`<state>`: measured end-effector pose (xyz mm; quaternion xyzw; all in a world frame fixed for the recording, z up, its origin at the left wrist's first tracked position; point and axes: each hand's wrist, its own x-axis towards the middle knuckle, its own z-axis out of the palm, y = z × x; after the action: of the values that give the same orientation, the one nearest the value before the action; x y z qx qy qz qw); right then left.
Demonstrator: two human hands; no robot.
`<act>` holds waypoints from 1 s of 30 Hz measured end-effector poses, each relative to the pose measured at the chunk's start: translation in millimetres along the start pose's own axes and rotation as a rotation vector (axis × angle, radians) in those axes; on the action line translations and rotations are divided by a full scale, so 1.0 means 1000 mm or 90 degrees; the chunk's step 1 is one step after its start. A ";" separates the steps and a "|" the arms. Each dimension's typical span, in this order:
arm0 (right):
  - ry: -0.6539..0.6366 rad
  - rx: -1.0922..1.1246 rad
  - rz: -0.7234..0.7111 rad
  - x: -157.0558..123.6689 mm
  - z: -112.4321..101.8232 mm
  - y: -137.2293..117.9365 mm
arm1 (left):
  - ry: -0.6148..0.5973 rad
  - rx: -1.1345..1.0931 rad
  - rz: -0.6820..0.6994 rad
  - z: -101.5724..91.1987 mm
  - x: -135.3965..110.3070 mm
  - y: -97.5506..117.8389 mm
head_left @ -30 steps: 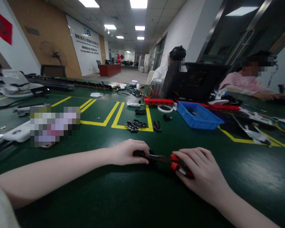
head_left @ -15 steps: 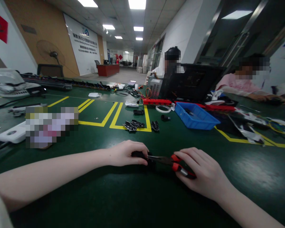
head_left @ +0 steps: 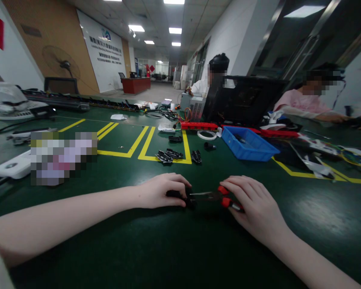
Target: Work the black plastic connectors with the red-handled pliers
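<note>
Low over the green table, my left hand (head_left: 162,191) is closed round a small black part (head_left: 175,194), mostly covered by the fingers. My right hand (head_left: 254,202) grips needle-nose pliers (head_left: 210,196) by their red and black handles. The slim metal jaws point left and reach the right end of the black part; whether they pinch it I cannot make out. Beyond my hands lie several black pieces with metallic bits (head_left: 174,154), inside and beside a yellow-taped outline. A short black cylindrical piece (head_left: 209,146) sits to their right.
A blue bin (head_left: 249,148) with dark items stands at the right, by a red power strip (head_left: 198,126) and a white ring (head_left: 207,135). White power strip (head_left: 13,165) at left. Behind stands a large black case (head_left: 243,100). Two people (head_left: 307,94) (head_left: 200,86) sit across the table.
The pliers' handles have risen slightly and the jaws lie more level against the black part. Both hands keep their hold; the whole view has shifted a little.
</note>
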<state>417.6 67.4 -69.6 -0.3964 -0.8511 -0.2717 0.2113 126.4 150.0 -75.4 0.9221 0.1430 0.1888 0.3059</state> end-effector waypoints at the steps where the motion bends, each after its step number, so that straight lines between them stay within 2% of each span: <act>1: -0.009 0.005 0.008 0.000 0.000 0.000 | 0.001 0.010 0.001 0.000 0.000 0.000; 7: -0.061 0.036 0.038 -0.001 0.001 -0.002 | -0.012 0.034 0.010 -0.001 0.001 0.001; 14: -0.040 0.054 -0.001 0.003 0.001 -0.008 | -0.007 0.058 0.015 -0.001 0.002 0.005; 21: -0.049 0.042 0.034 0.005 0.002 -0.008 | -0.004 0.087 0.021 0.000 0.001 0.003; 26: -0.038 0.060 0.026 0.006 0.003 -0.008 | -0.001 0.130 0.037 0.002 0.000 0.001; 30: -0.065 0.104 0.054 0.007 0.001 -0.013 | -0.013 0.096 0.033 0.002 -0.001 0.001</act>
<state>403.2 64.8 -70.3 -0.4271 -0.8623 -0.1718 0.2108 127.2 147.7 -76.7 0.9478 0.1300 0.1757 0.2320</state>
